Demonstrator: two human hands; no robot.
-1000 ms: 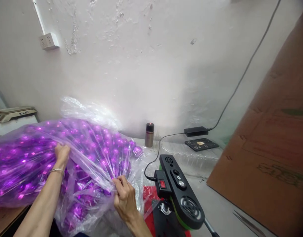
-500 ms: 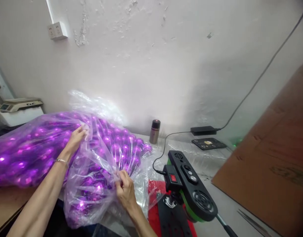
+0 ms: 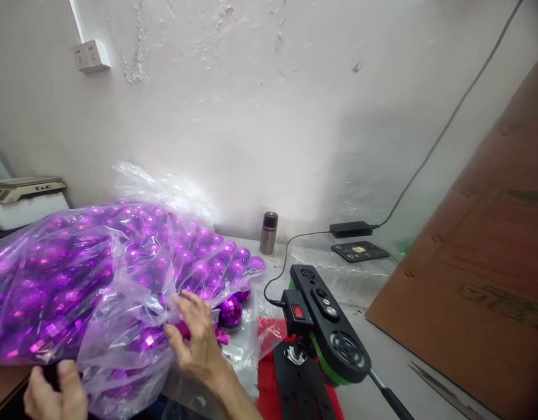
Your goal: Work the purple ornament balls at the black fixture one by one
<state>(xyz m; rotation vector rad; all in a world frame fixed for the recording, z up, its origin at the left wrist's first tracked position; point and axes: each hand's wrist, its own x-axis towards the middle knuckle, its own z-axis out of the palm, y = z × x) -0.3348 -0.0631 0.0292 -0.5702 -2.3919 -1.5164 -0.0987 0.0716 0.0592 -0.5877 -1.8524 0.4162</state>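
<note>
A large clear plastic bag (image 3: 133, 280) full of shiny purple faceted balls lies across the left of the table. At its right end a few balls (image 3: 231, 311) show bare, outside the film. My right hand (image 3: 201, 341) is against the crumpled plastic near that end, its thumb and fingers apart, with a bit of magenta visible between them. Low at the left, my left hand (image 3: 56, 394) is just below the bag's lower edge. Its fingers are bent, with a dark gap between thumb and fingers, and nothing shows in it.
Right of the bag stands a black and green device (image 3: 334, 326) with a red switch, its base on red material (image 3: 266, 373). Behind are a flask (image 3: 268, 233), a power adapter (image 3: 351, 228) and a dark flat panel (image 3: 360, 251). Scissors (image 3: 442, 388) lie by a cardboard box (image 3: 465, 274); a scale (image 3: 26, 188) stands left.
My left hand has let go of the bag's top and moved down and left. My right hand's grip has loosened and shifted left. Bare balls now show at the bag's right end.
</note>
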